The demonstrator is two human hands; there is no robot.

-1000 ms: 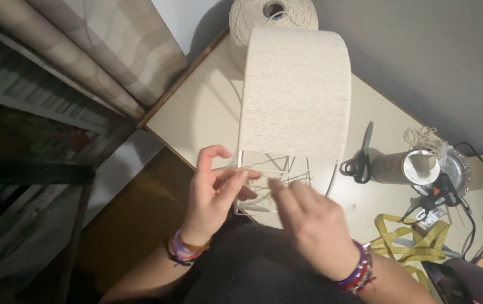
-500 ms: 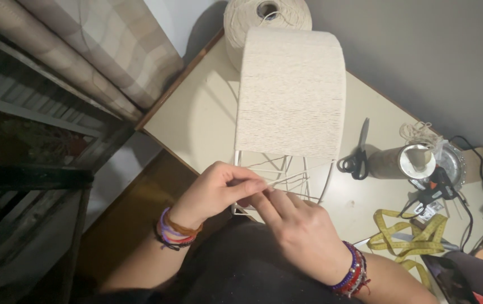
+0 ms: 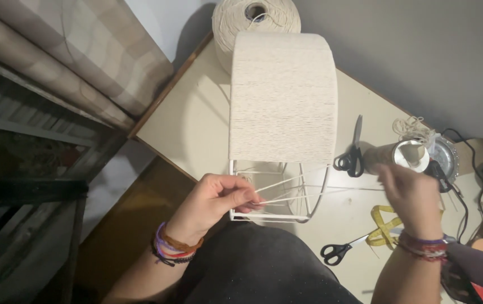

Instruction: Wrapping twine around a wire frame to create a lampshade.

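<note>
Cream cotton cord (image 3: 278, 191) pinched in left hand (image 3: 219, 200) fingers at white wire lampshade frame (image 3: 269, 217), near bench edge; right hand (image 3: 413, 194) draws it taut, grip blurred, cannot tell.

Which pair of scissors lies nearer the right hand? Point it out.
The black-handled scissors at the table's near edge, just left of the right hand's wrist. The other scissors lie farther back beside the string-wrapped frame.
</note>
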